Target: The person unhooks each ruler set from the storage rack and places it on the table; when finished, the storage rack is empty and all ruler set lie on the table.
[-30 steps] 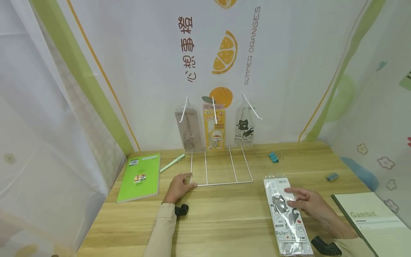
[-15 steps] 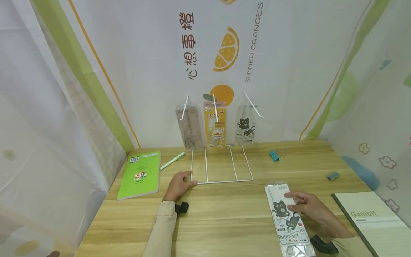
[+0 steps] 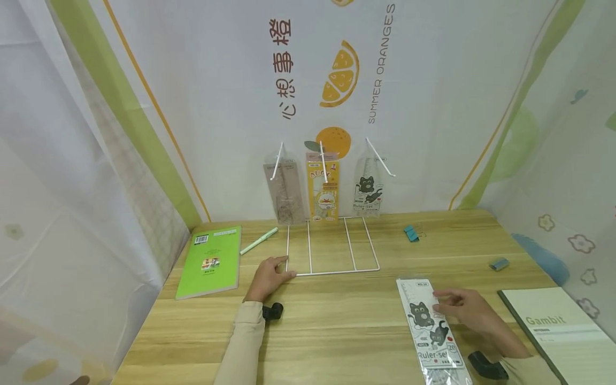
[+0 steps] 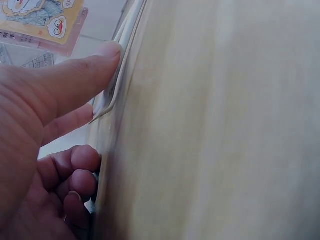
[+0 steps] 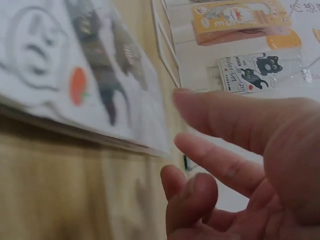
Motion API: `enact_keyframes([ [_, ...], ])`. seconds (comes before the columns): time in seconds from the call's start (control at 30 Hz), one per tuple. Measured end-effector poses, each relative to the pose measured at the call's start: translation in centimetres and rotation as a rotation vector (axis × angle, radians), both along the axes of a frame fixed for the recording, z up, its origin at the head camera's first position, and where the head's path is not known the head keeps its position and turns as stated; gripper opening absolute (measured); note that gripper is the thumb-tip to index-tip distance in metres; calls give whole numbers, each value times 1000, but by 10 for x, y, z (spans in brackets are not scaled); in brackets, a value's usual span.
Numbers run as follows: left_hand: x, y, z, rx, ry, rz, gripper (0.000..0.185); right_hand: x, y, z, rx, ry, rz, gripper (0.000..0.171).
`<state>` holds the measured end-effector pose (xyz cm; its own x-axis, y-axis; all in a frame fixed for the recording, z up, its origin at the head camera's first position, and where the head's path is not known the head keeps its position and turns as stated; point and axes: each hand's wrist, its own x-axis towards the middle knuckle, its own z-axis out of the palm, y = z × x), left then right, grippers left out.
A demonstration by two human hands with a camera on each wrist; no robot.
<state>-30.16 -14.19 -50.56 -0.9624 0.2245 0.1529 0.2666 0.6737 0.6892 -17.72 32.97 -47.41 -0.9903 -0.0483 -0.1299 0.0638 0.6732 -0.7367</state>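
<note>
My left hand (image 3: pixel 269 279) holds the near left corner of a white wire display rack (image 3: pixel 337 273), thumb on the wire and index finger at its side, as the left wrist view shows. At the right front lies a cat-print ruler set (image 3: pixel 428 323) in a clear sleeve, with more clear packaging under its near end. Beside its right edge is my right hand (image 3: pixel 469 313); in the right wrist view thumb and index finger are apart, with nothing between them. From the rack's hooks hang a grey-brown ruler pack (image 3: pixel 285 192), a yellow duck pack (image 3: pixel 323 192) and another cat ruler set (image 3: pixel 368 187).
On the left lie a green notebook (image 3: pixel 210 262) and a pale green pen (image 3: pixel 259 240). A blue binder clip (image 3: pixel 411 233) and a small grey-blue object (image 3: pixel 499 263) are on the right. A Gambit notebook (image 3: pixel 558 326) is by the right edge. A printed curtain (image 3: pixel 231 107) stands behind the table.
The cat ruler set at the right front has settled slightly nearer the front edge. My right fingers have slipped off it to its right side. The left hand keeps its place on the rack.
</note>
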Motion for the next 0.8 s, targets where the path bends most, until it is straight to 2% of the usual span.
enact_keyframes([
  [0.07,1,0,0,-1,-4,3,54,-3,0,1,14,27,-15,44],
  [0.3,0,0,0,0,-16,-1,54,-22,-6,9,-64,113,-39,43],
  [0.53,-1,-2,1,14,-31,15,54,-69,-18,23,-97,228,-26,46],
  [0.8,0,-1,-1,10,-22,-4,54,-119,-32,43,-170,282,-16,51],
])
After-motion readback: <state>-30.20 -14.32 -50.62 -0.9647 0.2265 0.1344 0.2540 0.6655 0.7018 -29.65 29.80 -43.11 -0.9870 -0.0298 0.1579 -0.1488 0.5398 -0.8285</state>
